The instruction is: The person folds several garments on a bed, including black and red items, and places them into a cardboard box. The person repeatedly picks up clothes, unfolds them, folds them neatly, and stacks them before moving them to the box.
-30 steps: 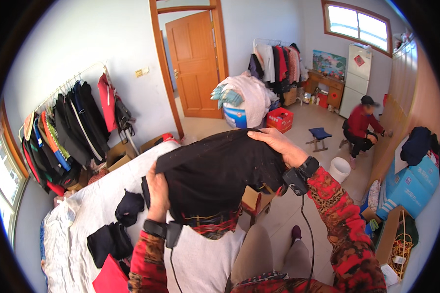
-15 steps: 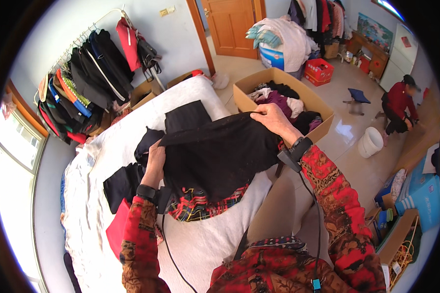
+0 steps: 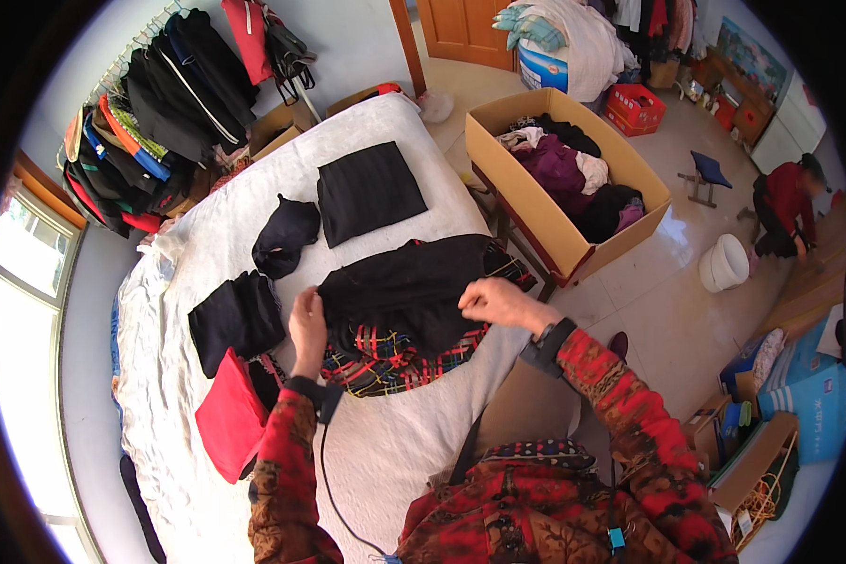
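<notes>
A black garment with a red plaid part (image 3: pixel 385 282) lies spread on the white-covered bed in front of me. My left hand (image 3: pixel 307 331) is at its left edge, fingers curled against the cloth. Over its right side, my right hand (image 3: pixel 503 305) is closed in a pinch at the black fabric; its fingertips partly hide what they grip. Beyond the garment lies a folded black cloth (image 3: pixel 371 193). A crumpled dark piece (image 3: pixel 287 235), another folded black cloth (image 3: pixel 235 322) and a red cloth (image 3: pixel 232 416) lie along the left.
A large cardboard box (image 3: pixel 620 246) of clothes stands beside the bed's right side. Clothes hang on a rack (image 3: pixel 113 80) by the left wall. Across the floor are a white bucket (image 3: pixel 724 263), a blue-seated stool (image 3: pixel 708 171) and a crouching person (image 3: pixel 788 207).
The black garment, held up and stretched between both hands before, is now lowered onto the bed. My right hand has come down and nearer, and the folded cloth behind is uncovered.
</notes>
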Action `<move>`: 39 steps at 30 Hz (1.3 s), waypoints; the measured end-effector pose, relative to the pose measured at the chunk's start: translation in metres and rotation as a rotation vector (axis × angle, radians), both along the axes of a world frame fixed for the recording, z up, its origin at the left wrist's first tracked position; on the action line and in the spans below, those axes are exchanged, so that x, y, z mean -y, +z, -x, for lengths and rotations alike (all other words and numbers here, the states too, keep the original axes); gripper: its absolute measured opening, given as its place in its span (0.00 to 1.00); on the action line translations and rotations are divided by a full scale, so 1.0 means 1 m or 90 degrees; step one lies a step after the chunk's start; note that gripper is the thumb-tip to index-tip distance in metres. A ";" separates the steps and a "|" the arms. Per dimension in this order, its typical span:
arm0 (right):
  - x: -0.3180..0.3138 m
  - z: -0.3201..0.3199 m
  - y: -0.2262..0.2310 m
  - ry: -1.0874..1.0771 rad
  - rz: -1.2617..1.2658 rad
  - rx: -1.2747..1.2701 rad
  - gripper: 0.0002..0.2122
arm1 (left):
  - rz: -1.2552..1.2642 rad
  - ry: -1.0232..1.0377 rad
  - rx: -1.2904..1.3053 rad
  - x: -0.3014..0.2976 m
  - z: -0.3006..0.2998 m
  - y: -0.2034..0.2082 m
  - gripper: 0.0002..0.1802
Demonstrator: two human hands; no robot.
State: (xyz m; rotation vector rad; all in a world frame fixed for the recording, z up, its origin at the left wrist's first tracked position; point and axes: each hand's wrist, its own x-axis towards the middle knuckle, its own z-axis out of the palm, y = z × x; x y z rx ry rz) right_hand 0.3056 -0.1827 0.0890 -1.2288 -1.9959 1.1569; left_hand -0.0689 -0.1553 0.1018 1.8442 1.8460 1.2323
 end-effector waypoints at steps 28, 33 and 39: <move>0.005 0.038 -0.013 -0.253 0.037 -0.205 0.10 | 0.255 -0.278 0.201 0.018 -0.072 0.033 0.11; 0.000 0.024 0.019 -0.220 0.304 -0.377 0.11 | 0.254 -0.259 0.189 -0.036 -0.067 0.055 0.13; 0.004 0.003 0.033 -0.241 0.713 -0.657 0.11 | 0.244 -0.329 0.139 -0.058 -0.081 0.064 0.22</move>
